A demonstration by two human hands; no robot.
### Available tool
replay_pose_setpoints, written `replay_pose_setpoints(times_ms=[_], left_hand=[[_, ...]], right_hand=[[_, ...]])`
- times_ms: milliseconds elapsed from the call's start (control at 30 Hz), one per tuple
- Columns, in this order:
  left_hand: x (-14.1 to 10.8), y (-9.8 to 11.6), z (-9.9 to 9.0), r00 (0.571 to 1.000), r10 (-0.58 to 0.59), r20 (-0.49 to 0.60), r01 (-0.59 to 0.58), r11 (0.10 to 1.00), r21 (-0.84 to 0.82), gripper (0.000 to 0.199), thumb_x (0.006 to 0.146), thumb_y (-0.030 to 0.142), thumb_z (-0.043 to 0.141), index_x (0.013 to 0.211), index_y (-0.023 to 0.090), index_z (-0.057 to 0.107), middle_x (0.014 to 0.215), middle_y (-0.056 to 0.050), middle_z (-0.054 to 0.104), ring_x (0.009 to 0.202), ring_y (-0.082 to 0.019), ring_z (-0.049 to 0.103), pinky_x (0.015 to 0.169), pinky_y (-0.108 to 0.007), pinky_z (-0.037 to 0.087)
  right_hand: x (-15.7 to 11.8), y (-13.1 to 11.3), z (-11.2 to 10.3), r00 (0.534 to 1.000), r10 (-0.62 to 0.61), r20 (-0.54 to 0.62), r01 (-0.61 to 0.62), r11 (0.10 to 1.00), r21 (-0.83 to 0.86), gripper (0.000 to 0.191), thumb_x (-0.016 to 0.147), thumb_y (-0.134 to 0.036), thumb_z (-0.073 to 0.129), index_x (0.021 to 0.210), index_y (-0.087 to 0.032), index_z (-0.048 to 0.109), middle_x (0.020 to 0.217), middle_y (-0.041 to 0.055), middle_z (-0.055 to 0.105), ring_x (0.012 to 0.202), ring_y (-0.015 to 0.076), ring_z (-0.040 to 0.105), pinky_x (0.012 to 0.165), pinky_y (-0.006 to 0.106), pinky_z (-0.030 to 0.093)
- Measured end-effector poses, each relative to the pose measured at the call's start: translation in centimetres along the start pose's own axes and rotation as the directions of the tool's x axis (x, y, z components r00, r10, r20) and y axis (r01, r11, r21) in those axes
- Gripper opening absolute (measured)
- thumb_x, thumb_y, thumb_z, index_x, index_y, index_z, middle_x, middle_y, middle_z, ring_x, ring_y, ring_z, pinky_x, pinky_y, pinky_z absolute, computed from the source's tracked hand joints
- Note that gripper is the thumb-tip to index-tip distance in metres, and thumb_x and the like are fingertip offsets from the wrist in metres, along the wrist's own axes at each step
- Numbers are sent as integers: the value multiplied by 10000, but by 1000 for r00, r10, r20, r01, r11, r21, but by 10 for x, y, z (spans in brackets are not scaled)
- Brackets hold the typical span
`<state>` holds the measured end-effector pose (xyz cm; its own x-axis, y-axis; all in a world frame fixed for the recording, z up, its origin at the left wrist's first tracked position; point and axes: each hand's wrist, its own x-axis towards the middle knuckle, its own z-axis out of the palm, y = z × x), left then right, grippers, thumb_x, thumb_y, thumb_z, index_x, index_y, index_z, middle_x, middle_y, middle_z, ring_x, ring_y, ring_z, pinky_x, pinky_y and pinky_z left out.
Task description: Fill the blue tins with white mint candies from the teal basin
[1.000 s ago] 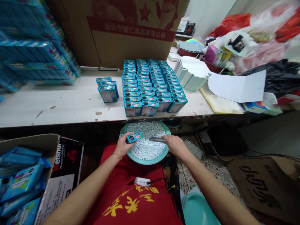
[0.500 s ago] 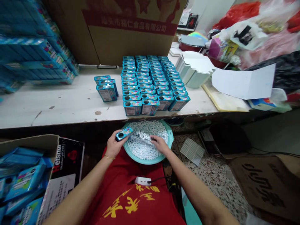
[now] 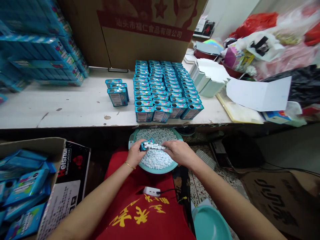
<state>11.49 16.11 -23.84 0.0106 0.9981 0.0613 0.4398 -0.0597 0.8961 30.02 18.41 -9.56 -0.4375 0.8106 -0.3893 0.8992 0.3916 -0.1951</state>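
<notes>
My left hand (image 3: 135, 153) is wrapped round a small blue tin (image 3: 143, 145) above the left part of a turquoise basin (image 3: 180, 136). White pellets (image 3: 157, 159) fill much of the basin. My right hand (image 3: 177, 151) is closed over the basin's right side, gripping a scoop mostly hidden under a heap of pellets. That heap (image 3: 155, 146) reaches the tin's top, where some pellets lie over the opening. Rows of upright blue tins (image 3: 162, 113) stand on the white table beyond, with a few more tins (image 3: 117, 97) to their left.
A white table (image 3: 82, 103) edges the basin's far side. Stacked blue boxes (image 3: 50, 60) stand back left, a large carton (image 3: 147, 43) behind the tins. An open box of blue packets (image 3: 25, 186) is at lower left, a second turquoise basin (image 3: 212, 223) at lower right.
My left hand has moved right with the tin over the basin. My right hand has raised the loaded scoop out of the pellets to the tin's top. The view has shifted slightly.
</notes>
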Motion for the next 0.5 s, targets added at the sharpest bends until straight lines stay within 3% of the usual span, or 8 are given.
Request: replay_pose_setpoints(times_ms=[133,300,400,500], left_hand=[[-1,-1,1,999,30,-11,-30,1000,-6,353,677,221,582,1028,199,555,1020,-54,613,970,-203,557,867,-328,425],[-5,6,-6,998,43,-36,-45,997,-66,338,677,208,591,1012,205,555,1021,-51,596,968,-194,551,877,-326,420],[-6,15,-29,991,87,-98,-98,989,-110,313,671,236,619,978,204,566,994,-48,575,939,-187,551,863,-312,425],[9,24,-65,978,107,-181,-128,986,-109,340,650,265,658,971,199,568,974,-37,567,903,-185,550,851,-312,431]], right_hand=[[1,-20,-9,1000,6,5,-5,986,-164,263,833,-276,378,945,-205,605,888,89,646,818,216,599,688,293,408],[-4,-24,-18,1000,4,-20,-8,985,-171,258,828,-269,391,949,-193,606,871,95,644,785,222,606,678,313,431],[-19,-5,-20,987,-11,-160,7,1000,-30,287,838,-301,394,1045,-227,579,958,61,641,860,209,598,738,319,447],[-38,25,-10,950,26,-313,39,979,199,307,841,-335,400,1089,-250,560,1034,37,631,933,181,581,814,307,448]])
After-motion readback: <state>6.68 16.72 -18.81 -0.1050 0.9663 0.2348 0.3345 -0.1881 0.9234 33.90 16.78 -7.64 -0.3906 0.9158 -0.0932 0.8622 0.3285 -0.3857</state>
